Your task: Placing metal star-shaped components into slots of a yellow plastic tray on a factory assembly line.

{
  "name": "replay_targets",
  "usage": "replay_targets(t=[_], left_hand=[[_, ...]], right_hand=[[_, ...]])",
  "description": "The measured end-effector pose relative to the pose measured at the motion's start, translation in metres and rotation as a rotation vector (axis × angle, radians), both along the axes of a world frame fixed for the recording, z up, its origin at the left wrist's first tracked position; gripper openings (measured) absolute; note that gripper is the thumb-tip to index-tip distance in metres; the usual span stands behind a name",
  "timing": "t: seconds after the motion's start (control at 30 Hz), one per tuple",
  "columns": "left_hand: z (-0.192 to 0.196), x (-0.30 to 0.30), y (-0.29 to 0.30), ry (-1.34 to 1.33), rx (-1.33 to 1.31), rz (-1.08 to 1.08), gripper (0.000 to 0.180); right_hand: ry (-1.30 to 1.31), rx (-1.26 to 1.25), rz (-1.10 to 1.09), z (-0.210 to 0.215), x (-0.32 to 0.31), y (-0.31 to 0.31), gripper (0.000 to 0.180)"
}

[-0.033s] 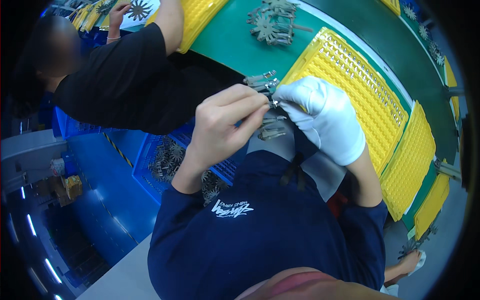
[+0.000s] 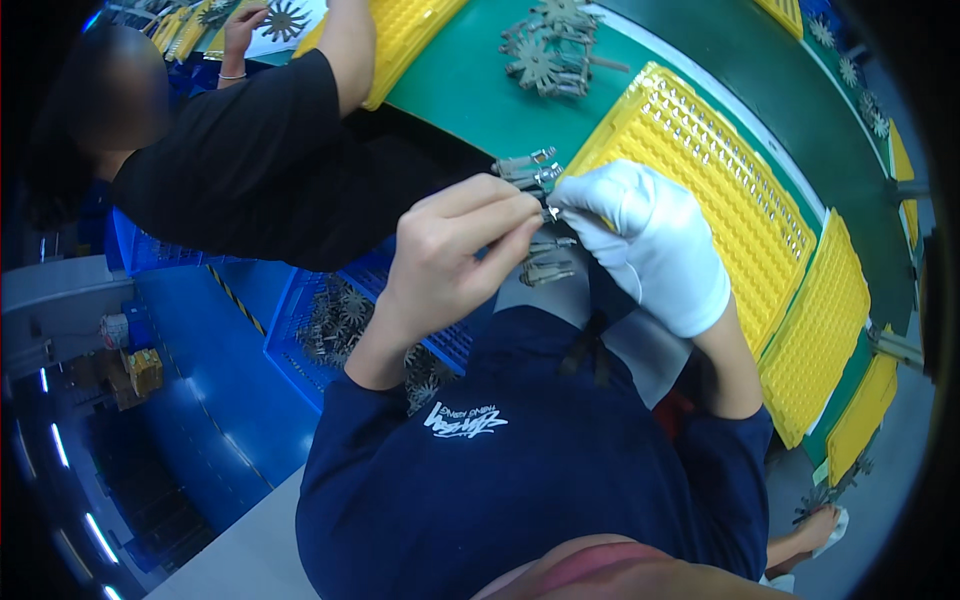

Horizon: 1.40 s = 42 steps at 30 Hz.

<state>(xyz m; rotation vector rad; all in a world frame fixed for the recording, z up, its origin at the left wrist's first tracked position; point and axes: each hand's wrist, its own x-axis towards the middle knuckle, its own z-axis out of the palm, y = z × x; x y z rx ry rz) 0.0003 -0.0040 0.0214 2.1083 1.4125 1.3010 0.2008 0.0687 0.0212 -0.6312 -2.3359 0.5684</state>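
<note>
My bare left hand [image 2: 462, 245] is closed in a pinch on a grey metal fixture [image 2: 546, 272] with arms spreading out like a star. Its hub is hidden behind my fingers; arms show above and below them, a few with shiny tips. My right hand [image 2: 650, 240], in a white glove, meets the left at one arm's tip. Thumb and finger are pressed together there at a small shiny metal piece [image 2: 552, 214], partly covered by the glove. Just beyond the right hand lies a yellow tray [image 2: 740, 215] with rows of pockets, several holding small shiny pieces.
A stack of star-shaped fixtures [image 2: 545, 60] stands on the green table [image 2: 450, 100]. More yellow trays [image 2: 822, 325] lie to the right. Below left, blue crates [image 2: 290, 345] hold similar fixtures. A co-worker in a black sleeve [image 2: 250, 140] sits close at my left.
The view has shifted slightly, so the table and trays sit a little lower in the picture. Both hands keep the same pinch at the fixture.
</note>
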Motion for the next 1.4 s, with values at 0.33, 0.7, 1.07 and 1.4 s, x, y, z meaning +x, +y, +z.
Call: replay_targets(t=[0.33, 0.7, 1.07, 1.4], left_hand=[[-0.008, -0.001, -0.005, -0.009, 0.005, -0.009, 0.010], [-0.003, -0.004, 0.002, -0.002, 0.031, 0.039, 0.011], [-0.049, -0.004, -0.001, -0.337, -0.138, 0.353, 0.008], [-0.064, -0.036, 0.003, -0.438, -0.181, 0.256, 0.022]], right_hand=[[0.004, -0.058, -0.041, 0.004, -0.001, -0.006, 0.020], [0.021, 0.108, -0.039, 0.004, -0.017, -0.001, 0.021], [0.015, 0.165, -0.231, -0.019, 0.014, 0.009, 0.032], [-0.452, 0.152, -0.473, -0.098, 0.142, 0.105, 0.017]])
